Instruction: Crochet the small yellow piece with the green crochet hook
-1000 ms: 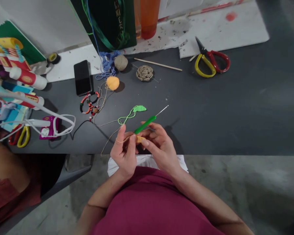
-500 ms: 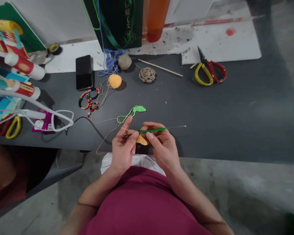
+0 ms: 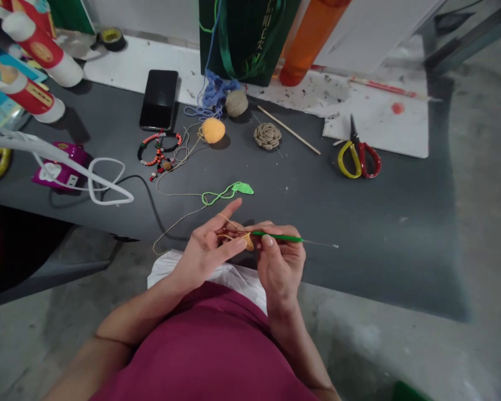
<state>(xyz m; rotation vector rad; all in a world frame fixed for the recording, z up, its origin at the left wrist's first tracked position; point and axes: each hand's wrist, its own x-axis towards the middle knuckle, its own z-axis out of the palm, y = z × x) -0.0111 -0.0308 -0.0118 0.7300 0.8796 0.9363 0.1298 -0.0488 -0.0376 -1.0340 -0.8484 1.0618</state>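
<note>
My right hand (image 3: 281, 259) is closed on a crochet hook (image 3: 281, 237) with a green handle and thin metal ends. Between thumb and fingers, my left hand (image 3: 211, 245) pinches a small yellow crochet piece (image 3: 249, 242), partly hidden by the fingers. Yellow yarn passes over my raised left index finger. The hook's left end meets the yellow piece. Just beyond my hands lies a light green crocheted leaf shape (image 3: 244, 188) with its loose yarn tail. Farther back sit a yellow yarn ball (image 3: 213, 130) and a coiled brown crochet piece (image 3: 268, 136).
Scissors (image 3: 359, 159) with yellow and red handles lie to the right, near a thin stick (image 3: 289, 130). A phone (image 3: 159, 100), a beaded bracelet (image 3: 158, 149) and a purple power socket (image 3: 62, 167) are on the left. A green bag (image 3: 250, 44) and an orange bottle (image 3: 311, 44) stand behind.
The view has turned and shifted, so the table now slants down to the right. My left thumb has stretched out over the yellow piece, and the hook still lies in my right hand.
</note>
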